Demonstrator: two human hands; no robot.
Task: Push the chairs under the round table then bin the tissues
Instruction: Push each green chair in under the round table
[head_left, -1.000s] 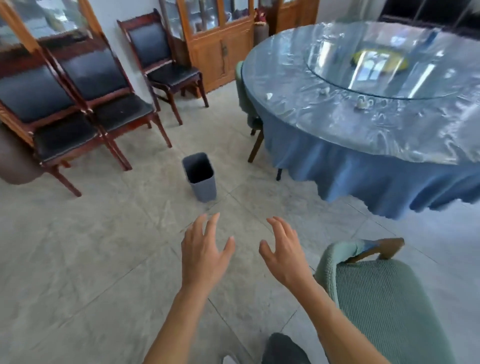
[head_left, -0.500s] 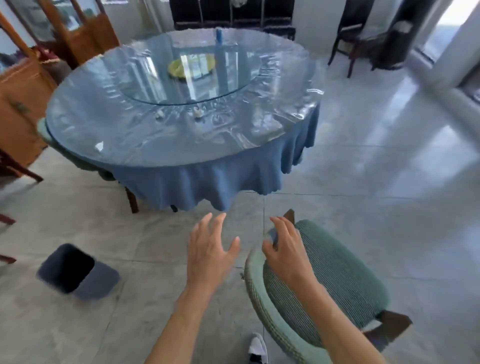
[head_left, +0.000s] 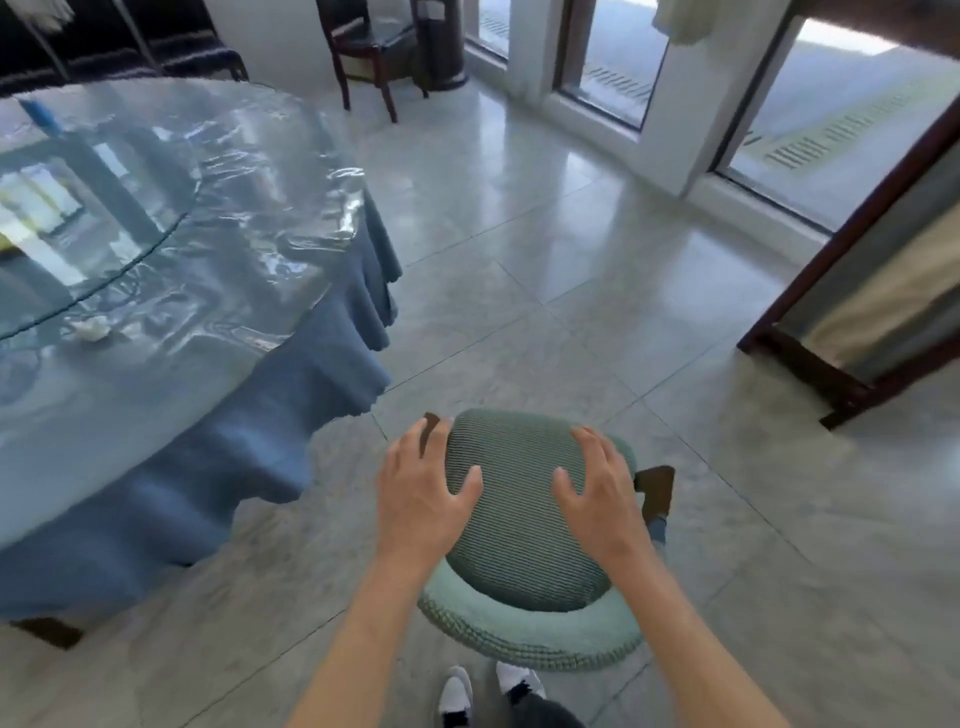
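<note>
A green padded chair (head_left: 519, 525) with brown wooden arms stands on the floor just below me, apart from the round table (head_left: 171, 249), which is at the left under a blue cloth and clear plastic cover. My left hand (head_left: 421, 493) is spread over the chair's left side. My right hand (head_left: 597, 493) is spread over its right side. Both have fingers apart and I cannot tell whether they touch the chair. A crumpled white tissue (head_left: 92, 328) lies on the table near its front edge.
A dark wooden chair (head_left: 374, 47) stands by the far wall. Glass doors (head_left: 613, 57) line the back right, and a dark wooden door frame (head_left: 852, 312) stands at the right. Grey floor tiles spread between table and doors. My shoes (head_left: 488, 691) show at the bottom.
The view has swung right: the bin and the left-hand chairs have left the frame. Both hands have moved from open air to either side of the green chair.
</note>
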